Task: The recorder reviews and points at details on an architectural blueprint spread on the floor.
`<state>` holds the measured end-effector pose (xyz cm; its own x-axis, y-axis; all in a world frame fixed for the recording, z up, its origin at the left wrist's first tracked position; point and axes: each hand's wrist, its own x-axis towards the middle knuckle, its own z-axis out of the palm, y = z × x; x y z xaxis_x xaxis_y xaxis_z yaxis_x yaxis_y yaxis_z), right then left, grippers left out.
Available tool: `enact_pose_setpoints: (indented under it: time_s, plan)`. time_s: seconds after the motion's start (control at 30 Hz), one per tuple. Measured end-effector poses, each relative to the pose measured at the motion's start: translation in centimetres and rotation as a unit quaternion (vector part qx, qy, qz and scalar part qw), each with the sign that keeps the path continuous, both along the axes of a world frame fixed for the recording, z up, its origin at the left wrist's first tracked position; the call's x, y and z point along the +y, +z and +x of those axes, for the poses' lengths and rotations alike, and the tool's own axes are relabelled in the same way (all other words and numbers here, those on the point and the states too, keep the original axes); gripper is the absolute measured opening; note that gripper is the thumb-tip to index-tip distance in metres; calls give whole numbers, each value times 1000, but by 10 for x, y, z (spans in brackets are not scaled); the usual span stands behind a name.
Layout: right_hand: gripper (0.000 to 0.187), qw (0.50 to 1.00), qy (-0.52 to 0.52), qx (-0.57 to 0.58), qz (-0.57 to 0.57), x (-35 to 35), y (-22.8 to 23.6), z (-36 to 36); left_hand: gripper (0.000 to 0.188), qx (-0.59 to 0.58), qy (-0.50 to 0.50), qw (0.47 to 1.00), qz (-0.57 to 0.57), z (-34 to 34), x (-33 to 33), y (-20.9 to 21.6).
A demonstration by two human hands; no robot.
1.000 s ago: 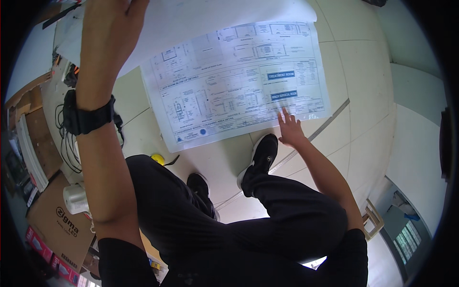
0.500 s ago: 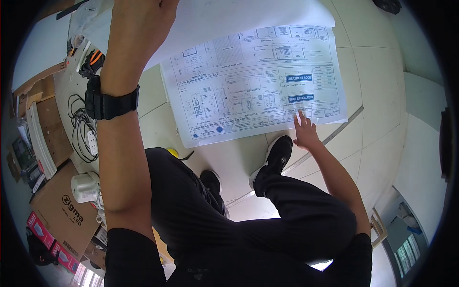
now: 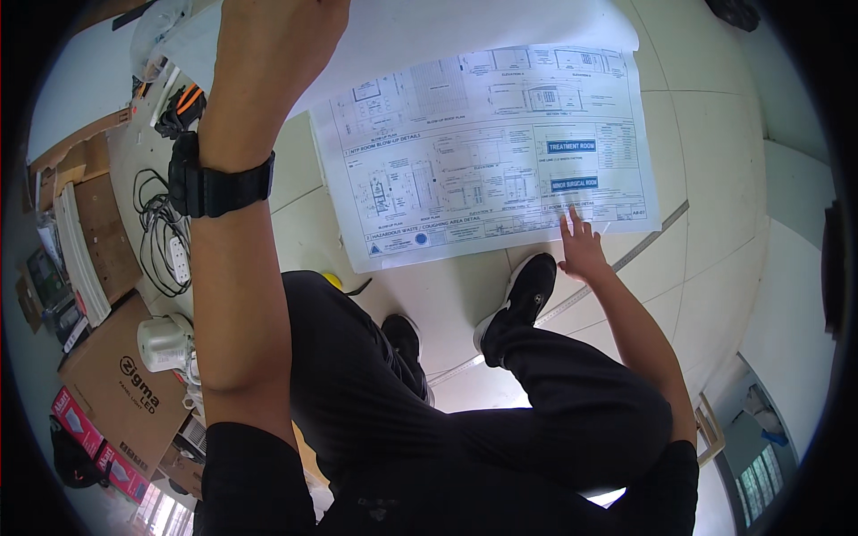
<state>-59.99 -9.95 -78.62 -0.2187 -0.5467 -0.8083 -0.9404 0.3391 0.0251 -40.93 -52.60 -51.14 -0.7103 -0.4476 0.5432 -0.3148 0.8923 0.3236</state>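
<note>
Drawing (image 3: 505,147) now sits farther right in frame; right hand (image 3: 582,251), fingers spread, at its lower edge; left hand's (image 3: 290,37) grip unclear.

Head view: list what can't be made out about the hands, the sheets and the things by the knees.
Head view: left hand, fingertips cut off by the top edge, so its grip cannot be told.
Head view: upper sheet, far part cut off by the top edge.
Head view: drawing sheet, top part hidden under the upper sheet; smallest print too small to read.
Head view: yellow object, partly hidden by the left trouser leg.
</note>
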Motion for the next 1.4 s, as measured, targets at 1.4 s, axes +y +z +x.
enact_pose_setpoints:
  time_s: [1.4]
  plan:
    - [115,1000,28,9,-7,0,0,-1,10,41,-56,998,0,8,-2,-8]
